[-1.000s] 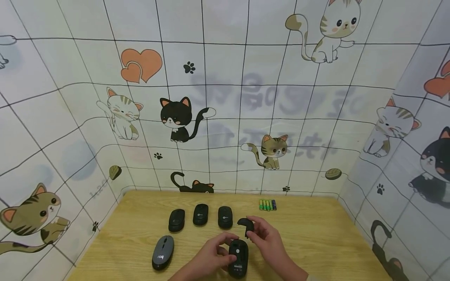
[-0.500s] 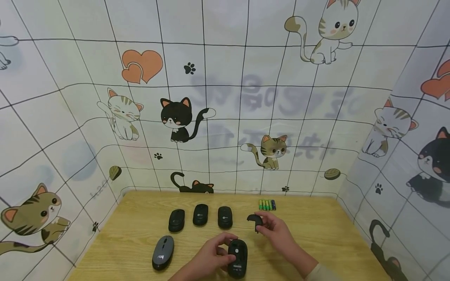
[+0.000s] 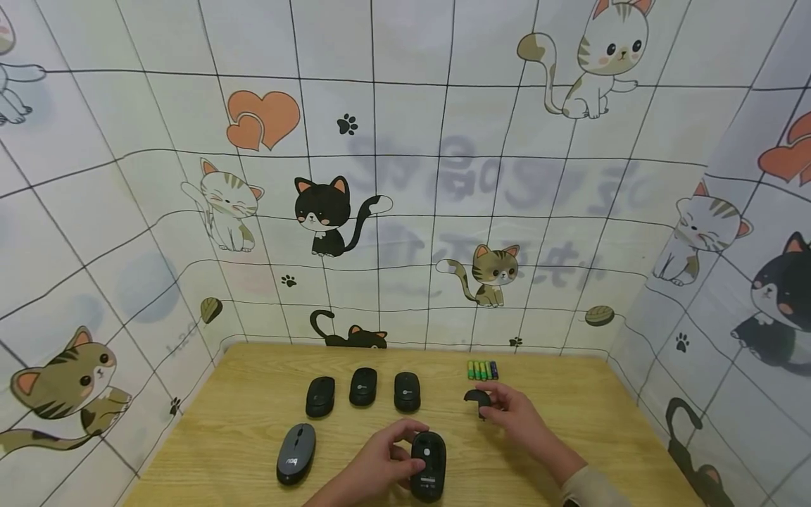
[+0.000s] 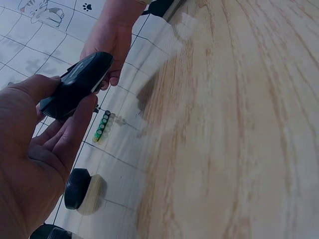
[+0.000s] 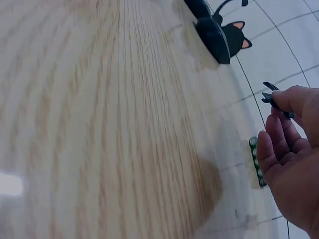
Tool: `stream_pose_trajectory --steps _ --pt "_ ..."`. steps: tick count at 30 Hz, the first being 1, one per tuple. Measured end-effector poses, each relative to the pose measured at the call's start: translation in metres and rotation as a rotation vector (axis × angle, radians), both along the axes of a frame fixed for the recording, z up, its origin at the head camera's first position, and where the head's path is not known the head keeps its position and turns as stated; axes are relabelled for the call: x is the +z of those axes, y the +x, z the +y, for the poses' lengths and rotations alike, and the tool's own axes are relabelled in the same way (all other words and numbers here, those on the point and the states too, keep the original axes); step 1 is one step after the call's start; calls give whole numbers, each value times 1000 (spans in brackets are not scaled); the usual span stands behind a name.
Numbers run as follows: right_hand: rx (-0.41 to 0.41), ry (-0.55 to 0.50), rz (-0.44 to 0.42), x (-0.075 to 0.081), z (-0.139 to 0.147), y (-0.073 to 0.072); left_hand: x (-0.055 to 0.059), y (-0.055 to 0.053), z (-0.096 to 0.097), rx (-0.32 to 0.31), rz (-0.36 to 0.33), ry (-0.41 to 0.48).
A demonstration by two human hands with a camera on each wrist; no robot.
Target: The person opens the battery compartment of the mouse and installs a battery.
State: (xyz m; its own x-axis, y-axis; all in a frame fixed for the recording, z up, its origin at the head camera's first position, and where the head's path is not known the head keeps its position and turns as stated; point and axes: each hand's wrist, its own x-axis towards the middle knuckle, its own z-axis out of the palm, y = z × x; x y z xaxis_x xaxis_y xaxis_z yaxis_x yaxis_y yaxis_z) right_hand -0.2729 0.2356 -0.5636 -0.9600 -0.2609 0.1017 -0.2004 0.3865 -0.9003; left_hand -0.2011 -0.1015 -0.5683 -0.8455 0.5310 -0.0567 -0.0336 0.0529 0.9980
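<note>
My left hand (image 3: pixel 388 461) grips a black computer mouse (image 3: pixel 429 466) by its side, underside up, in the head view; a small light round spot shows on that underside. In the left wrist view the mouse (image 4: pixel 79 84) sits between thumb and fingers, raised off the table. Off to the right, my right hand (image 3: pixel 516 415) pinches a small black curved battery cover (image 3: pixel 479 401) between thumb and fingers. The right wrist view shows this cover (image 5: pixel 277 101) edge-on at the fingertips. Just beyond the right hand lies a row of several batteries (image 3: pixel 483 370), green ones plus a dark one.
Black mice stand at the back: one on the left (image 3: pixel 320 396), a middle one (image 3: pixel 363 386) and a right one (image 3: pixel 407 391). A grey mouse (image 3: pixel 296 454) lies nearer, at left. The wooden table (image 3: pixel 564 394) meets a cat-patterned tiled sheet (image 3: pixel 405 282) at the back.
My right hand has moved right with the battery cover, away from the mouse. The left hand and its mouse have stayed almost in place.
</note>
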Motion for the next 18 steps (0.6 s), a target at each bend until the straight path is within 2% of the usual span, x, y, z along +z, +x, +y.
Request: stream_pose_trajectory --steps 5,10,14,18 --pt "-69 52 -29 -7 11 -9 -1 -1 -1 -2 -2 1" --pt "-105 115 -15 -12 16 -15 -1 0 -2 -5 0 1" --pt "-97 202 7 -14 25 -21 -1 0 -1 -3 -4 -1" --pt "-46 234 9 -16 33 -25 -1 0 0 3 -3 -3"
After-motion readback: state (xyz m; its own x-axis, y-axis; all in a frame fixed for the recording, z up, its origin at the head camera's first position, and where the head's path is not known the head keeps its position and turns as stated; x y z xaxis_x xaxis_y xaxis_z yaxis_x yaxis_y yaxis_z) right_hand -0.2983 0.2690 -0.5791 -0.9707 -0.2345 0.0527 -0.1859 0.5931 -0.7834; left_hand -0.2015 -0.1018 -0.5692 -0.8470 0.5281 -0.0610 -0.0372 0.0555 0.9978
